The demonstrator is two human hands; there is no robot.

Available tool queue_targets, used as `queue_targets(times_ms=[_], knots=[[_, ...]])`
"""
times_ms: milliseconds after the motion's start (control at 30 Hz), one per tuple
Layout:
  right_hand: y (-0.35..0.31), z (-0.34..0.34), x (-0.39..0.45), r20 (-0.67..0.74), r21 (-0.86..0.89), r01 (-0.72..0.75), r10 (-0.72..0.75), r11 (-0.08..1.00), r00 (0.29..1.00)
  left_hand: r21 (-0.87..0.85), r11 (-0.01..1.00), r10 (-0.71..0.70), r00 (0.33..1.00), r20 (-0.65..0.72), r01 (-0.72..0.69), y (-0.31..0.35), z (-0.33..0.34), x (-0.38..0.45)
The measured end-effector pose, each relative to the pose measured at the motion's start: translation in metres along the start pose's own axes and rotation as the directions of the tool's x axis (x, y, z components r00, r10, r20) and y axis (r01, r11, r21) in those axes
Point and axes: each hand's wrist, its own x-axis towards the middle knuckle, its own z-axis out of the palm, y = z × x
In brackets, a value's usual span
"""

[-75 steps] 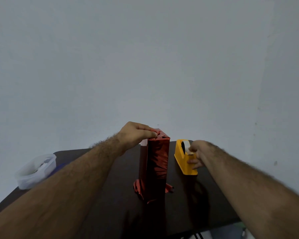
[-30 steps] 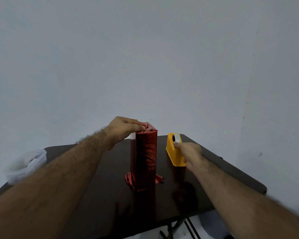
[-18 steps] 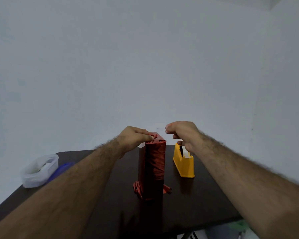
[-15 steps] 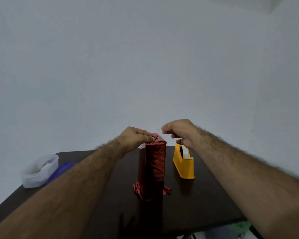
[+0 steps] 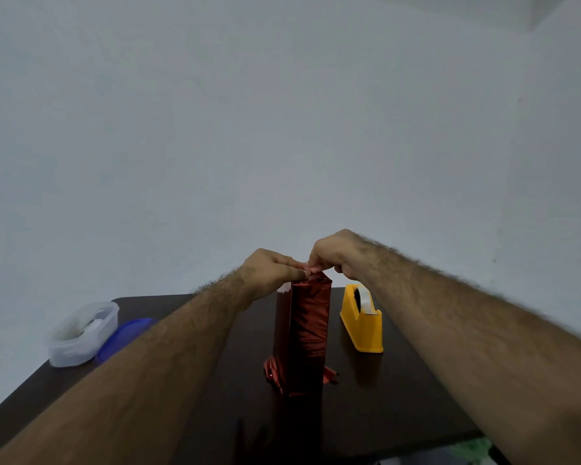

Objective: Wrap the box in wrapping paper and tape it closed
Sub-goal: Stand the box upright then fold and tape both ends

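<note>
**A:** Head view, and there's the box (image 5: 302, 333), standing on end near the middle of the dark table (image 5: 399, 407), sheathed in shiny red wrapping paper (image 5: 307, 317). Both hands are up at its top end.

**B:** Left hand (image 5: 269, 270) has its fingers curled down onto the folded paper at the top, pinning the flaps. Right hand (image 5: 337, 254) comes in from the other side, fingertips pinched together right at that fold. It may be carrying a bit of tape, but that's too small to make out.

**A:** What do you reckon on the handling?

**B:** Tall, narrow, standing on a small footprint, so I'd judge it tippy. Push sideways up top and it leans. The foil looks slick and springy: creases show down the front, and loose red tails splay out at the base.

**A:** So where do you hold it?

**B:** Exactly where the left hand is, straight down on the top fold, load going into the table. Light box by the look of it, stiff enough to take that press.

**A:** Yellow tape dispenser (image 5: 363, 322) sits just beside the box on the right, white tape end showing.

**B:** Over on the far left, a clear plastic tub (image 5: 81, 333) with a blue lid (image 5: 123, 333) lying against it, well apart from the work.
</note>
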Motion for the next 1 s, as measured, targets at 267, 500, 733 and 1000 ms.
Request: queue_targets(times_ms=[267, 500, 733, 1000], knots=[[-0.006, -0.001, 0.001, 0.096, -0.188, 0.083, -0.066, 0.979, 0.993, 0.038, 0.999, 0.004, 1.000, -0.003, -0.004, 0.005, 0.002, -0.002], [-0.025, -0.001, 0.014, 0.163, -0.444, 0.005, 0.075, 0.896, 0.984, 0.043, 0.999, 0.002, 1.000, 0.017, -0.003, 0.006, 0.001, -0.003], [-0.020, -0.004, 0.023, 0.096, -0.441, -0.091, 0.148, 0.893, 0.984, 0.050, 0.999, 0.007, 1.000, 0.026, -0.008, 0.008, 0.005, -0.002], [-0.020, -0.009, 0.012, 0.103, -0.506, 0.013, 0.045, 0.863, 0.994, 0.032, 0.999, 0.007, 1.000, 0.012, -0.008, 0.005, 0.005, 0.002]])
